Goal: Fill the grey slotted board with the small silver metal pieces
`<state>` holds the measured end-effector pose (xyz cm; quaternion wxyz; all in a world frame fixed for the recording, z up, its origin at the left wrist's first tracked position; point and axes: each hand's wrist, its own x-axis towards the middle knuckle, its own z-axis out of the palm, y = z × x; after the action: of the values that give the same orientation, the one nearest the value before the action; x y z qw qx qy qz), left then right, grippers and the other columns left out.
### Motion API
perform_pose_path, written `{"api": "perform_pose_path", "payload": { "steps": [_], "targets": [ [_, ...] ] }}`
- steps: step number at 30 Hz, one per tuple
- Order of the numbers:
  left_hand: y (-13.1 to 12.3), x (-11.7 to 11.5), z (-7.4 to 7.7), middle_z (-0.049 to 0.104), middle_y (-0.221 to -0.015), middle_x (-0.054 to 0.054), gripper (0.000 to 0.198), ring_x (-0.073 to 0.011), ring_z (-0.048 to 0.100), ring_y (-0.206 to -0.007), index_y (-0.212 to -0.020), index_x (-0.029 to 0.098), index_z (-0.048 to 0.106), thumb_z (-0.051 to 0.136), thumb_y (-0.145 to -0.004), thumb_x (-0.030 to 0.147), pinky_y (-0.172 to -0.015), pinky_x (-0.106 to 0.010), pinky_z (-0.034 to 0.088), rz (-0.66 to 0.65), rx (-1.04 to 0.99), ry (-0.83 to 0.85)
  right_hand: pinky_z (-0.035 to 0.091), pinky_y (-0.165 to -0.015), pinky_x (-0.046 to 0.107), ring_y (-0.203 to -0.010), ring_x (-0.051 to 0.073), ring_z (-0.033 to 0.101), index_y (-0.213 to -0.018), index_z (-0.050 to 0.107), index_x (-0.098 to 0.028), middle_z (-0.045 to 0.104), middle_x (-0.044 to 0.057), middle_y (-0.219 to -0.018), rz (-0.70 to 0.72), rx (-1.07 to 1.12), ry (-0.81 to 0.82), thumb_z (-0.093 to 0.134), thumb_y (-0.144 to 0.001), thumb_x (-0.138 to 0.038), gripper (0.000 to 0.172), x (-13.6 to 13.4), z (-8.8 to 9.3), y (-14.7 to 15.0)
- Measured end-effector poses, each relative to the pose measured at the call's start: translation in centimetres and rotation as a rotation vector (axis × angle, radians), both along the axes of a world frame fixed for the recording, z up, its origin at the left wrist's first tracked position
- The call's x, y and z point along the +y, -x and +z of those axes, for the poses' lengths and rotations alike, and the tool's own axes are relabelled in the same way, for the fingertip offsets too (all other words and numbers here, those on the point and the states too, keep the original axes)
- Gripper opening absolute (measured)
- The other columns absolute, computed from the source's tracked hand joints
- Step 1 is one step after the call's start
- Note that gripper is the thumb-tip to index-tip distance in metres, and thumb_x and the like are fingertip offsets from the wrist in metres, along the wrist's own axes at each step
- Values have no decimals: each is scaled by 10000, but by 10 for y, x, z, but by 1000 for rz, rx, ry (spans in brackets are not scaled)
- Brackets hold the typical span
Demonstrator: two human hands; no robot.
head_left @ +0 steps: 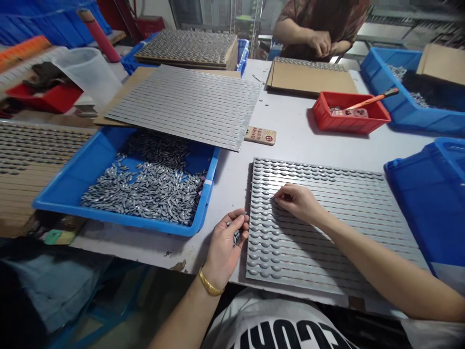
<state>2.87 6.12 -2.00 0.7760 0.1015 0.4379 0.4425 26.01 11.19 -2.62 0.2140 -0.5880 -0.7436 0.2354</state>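
Left hand: the left hand (pixel 224 245) curls around a few loose silver pieces (pixel 237 236), with one at the thumb and fingertips, just beside the board's left edge.
Right hand: fingertips are pinched together on the slotted board (pixel 348 232), beside the filled columns; whether a piece is between them is hidden.
Board: lies flat on the white table (pixel 290 140), right of the blue tray (pixel 123 219) of loose pieces; its slots run left to right.
Row filling: the step looks like seating pieces individually; the next placement would call for a fine pinch, lined up with its slot.
Set pieces: long axes follow the slots, tips pointing sideways.
Tray pieces: point every which way.
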Motion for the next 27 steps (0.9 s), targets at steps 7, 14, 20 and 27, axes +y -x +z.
{"api": "perform_pose_path", "payload": {
  "steps": [7,14,20,27],
  "targets": [
    [-6,0,1,591,-748,-9,182,-59,520,-650,-874,154,622,729,-733,197,-576,-146,399,-27,35,-57,480,-590,272,-691,141,571,-986,654,-207,639,44,-851,87,242,-15,593,-866,-299,163,-21,22,26],
    [-18,1,10,614,-817,-10,156,-72,556,-717,-873,162,641,714,-742,205,-634,-164,448,34,15,-22,517,-626,270,-826,156,605,-1094,626,-216,638,76,-983,171,369,-160,545,-901,-220,209,-42,28,64],
    [-21,-1,14,634,-927,-36,151,-100,582,-793,-910,158,694,668,-787,242,-656,-182,498,-2,-29,22,509,-621,276,-740,145,605,-1010,673,-213,646,57,-876,139,273,-84,544,-900,-215,170,-36,29,59],
    [-1,12,18,685,-1037,-114,223,-199,665,-925,-1023,136,677,598,-823,195,-820,-298,558,201,-77,166,498,-589,267,-691,147,614,-911,667,-211,679,27,-812,-6,217,-174,598,-868,-275,103,-9,12,7]
  ]
}}
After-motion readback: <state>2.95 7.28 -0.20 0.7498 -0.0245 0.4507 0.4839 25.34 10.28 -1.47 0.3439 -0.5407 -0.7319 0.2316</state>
